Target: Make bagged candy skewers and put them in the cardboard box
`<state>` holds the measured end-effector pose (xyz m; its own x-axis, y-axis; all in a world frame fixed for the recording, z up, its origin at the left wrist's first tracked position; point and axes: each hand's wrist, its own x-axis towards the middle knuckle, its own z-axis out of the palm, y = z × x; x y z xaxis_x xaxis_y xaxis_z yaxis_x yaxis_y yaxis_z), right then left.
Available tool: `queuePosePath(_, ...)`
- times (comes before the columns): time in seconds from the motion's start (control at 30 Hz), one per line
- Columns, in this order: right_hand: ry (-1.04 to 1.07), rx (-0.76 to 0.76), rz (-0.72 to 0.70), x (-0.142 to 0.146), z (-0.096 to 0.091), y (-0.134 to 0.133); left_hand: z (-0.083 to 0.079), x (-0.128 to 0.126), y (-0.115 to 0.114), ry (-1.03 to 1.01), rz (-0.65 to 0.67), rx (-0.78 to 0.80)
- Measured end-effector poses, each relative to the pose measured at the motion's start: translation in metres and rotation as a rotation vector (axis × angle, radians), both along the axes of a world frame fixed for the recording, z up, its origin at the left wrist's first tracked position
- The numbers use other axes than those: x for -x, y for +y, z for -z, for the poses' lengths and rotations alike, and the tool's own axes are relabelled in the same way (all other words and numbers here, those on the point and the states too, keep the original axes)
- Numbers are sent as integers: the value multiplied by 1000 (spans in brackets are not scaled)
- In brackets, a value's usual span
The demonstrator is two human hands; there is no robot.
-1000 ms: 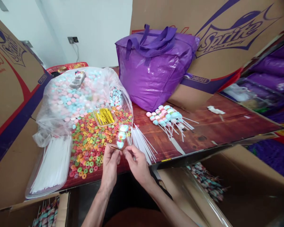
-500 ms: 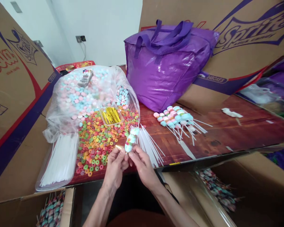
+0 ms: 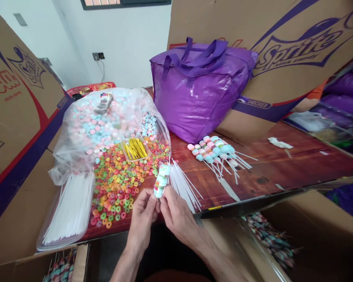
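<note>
A candy skewer (image 3: 161, 180) of pale blue marshmallows with gummy rings between them, in clear wrap, stands upright between my hands. My left hand (image 3: 144, 211) pinches its lower end from the left, thumb and fingers pressed together. From the right, my right hand (image 3: 176, 209) closes its fingers at the same spot. What the fingertips press on at the base is partly hidden. Just behind lies a spread of colourful gummy rings (image 3: 117, 178), with a clear tub of gold twist ties (image 3: 135, 149) on it. White sticks (image 3: 184, 184) lie right of the skewer.
A large clear bag of marshmallows (image 3: 91, 121) lies at the back left, a tray of white sticks (image 3: 69, 207) in front. Finished marshmallow skewers (image 3: 214, 150) are piled near a purple bag (image 3: 200, 94). Open cardboard boxes (image 3: 320, 231) with more skewers sit below the table edge.
The gold twist tie that stuck out by my left fingers no longer shows. My right hand has turned over more, its back facing up. The view has shifted slightly.
</note>
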<state>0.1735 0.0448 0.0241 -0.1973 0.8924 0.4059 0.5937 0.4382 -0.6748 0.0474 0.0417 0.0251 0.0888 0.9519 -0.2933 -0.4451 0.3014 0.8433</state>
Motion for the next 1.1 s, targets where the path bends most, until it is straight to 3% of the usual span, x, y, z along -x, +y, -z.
queuePosePath(0.13, 204, 200, 21, -2, -5, 1, 2, -2, -3, 179, -30, -138)
queuePosePath(0.23, 447, 423, -42, -4, -3, 3, 7, -4, -1, 217, -63, -134)
queuePosePath(0.3, 498, 459, -56, -5, 2, 4, 10, -6, 0, 145, -76, -78)
queuePosePath(0.5, 151, -44, -29, -13, 8, 2, 8, -6, 8, -201, -48, 209)
queuePosePath(0.67, -95, -289, -96, -25, 4, 8, 3, -6, 14, -355, -53, 378)
queuePosePath(0.87, -223, -416, -50, -20, 1, 12, 1, -7, 13, -446, -14, 501)
queuePosePath(1.1, -282, -417, 157, 0, 30, 20, 27, 1, 23, -380, 53, 496)
